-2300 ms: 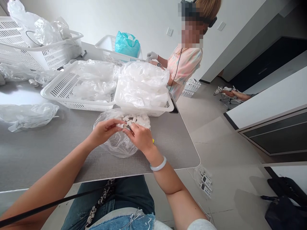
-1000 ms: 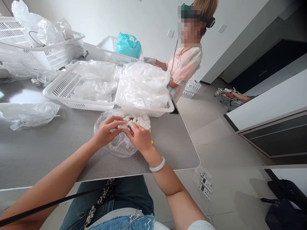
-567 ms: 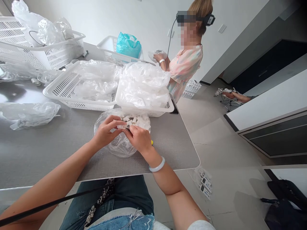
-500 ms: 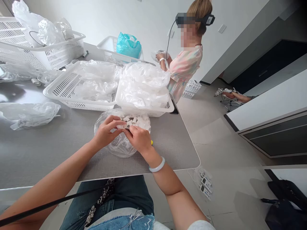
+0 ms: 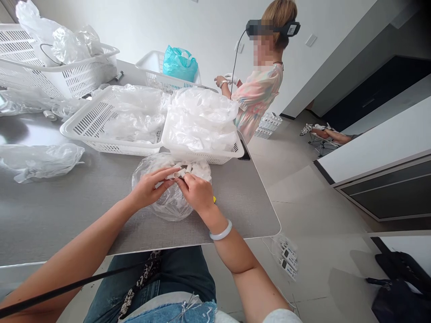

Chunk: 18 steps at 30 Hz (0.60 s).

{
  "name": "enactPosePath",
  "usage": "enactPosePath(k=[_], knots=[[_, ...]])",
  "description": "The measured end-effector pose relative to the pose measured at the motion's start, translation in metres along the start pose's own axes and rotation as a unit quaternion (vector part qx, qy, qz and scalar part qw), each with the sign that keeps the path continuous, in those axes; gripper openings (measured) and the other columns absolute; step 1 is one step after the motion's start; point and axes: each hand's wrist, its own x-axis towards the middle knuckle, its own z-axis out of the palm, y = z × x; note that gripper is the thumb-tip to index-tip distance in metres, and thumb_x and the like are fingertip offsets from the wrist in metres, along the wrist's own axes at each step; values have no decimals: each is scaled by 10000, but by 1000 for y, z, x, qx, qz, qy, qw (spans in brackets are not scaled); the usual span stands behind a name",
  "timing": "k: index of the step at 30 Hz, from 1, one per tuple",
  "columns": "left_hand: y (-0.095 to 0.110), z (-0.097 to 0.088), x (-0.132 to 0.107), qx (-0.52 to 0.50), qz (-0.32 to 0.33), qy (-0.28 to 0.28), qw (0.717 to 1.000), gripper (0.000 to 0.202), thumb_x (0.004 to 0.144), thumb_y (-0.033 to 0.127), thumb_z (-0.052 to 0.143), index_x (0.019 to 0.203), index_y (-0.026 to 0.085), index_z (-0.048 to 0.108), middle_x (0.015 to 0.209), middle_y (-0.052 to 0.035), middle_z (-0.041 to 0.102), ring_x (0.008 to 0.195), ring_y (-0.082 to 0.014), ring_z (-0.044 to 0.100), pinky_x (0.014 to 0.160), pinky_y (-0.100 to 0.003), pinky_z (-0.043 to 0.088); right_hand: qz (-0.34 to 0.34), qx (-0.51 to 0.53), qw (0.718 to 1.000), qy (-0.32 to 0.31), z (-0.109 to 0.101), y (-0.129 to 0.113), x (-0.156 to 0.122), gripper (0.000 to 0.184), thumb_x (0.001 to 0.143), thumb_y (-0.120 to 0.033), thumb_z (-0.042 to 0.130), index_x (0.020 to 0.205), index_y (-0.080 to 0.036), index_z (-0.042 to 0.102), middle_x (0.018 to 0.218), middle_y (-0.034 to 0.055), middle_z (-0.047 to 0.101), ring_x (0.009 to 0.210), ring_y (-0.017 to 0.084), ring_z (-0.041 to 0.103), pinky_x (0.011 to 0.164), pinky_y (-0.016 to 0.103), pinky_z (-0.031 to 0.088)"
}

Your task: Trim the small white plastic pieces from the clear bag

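Both hands meet over a clear plastic bag [image 5: 173,204] on the table, which holds several short white tube pieces [image 5: 189,168]. My left hand [image 5: 153,184] has its fingers and thumb closed around a small white tube piece [image 5: 177,174]. Right beside it, my right hand [image 5: 197,190] is closed, thumb and forefinger at the tube's end. What lies inside the right hand is mostly hidden by the fingers. A small yellow end [image 5: 214,199] peeks out beside its palm; I cannot tell what it belongs to.
Close behind the bag stand two white plastic baskets [image 5: 128,146] filled with clear bags. A further basket [image 5: 151,78] holds a turquoise bag [image 5: 180,65]. A large basket [image 5: 84,83] is at the back left. Another person [image 5: 259,94] stands beyond the table's right end [image 5: 266,193].
My left fingers have straightened and shifted slightly right over the tube piece. A dark sliver seen earlier at my right fingertips no longer shows. The other person's hands have moved.
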Motion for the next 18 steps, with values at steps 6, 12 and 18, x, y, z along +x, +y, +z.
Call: enactPosePath(k=[6,12,18], knots=[[-2,-8,2,1,6,-32,999,399,1043,356,457,1397,255,611,1327,-133,697,787,-166,716,660,-259,581,12,-1,1000,-9,-4,1,2,492,1065,-520,357,821,-192,631,674,19,653,607,124,615,509,235,268],[0,-8,4,35,12,10,999,320,1004,404,544,1226,246,711,1160,-105,747,887,-199,724,706,-281,597,14,3,1000,-20,-2,2,0,554,1046,-591,324,816,-185,623,675,24,639,583,124,592,488,240,264],[0,-2,3,66,14,43,997,273,986,418,558,1103,250,738,1080,-74,758,945,-207,734,756,-304,637,11,14,999,-37,-3,-2,-1,597,1074,-546,246,786,-185,623,642,23,633,554,114,573,482,240,254]])
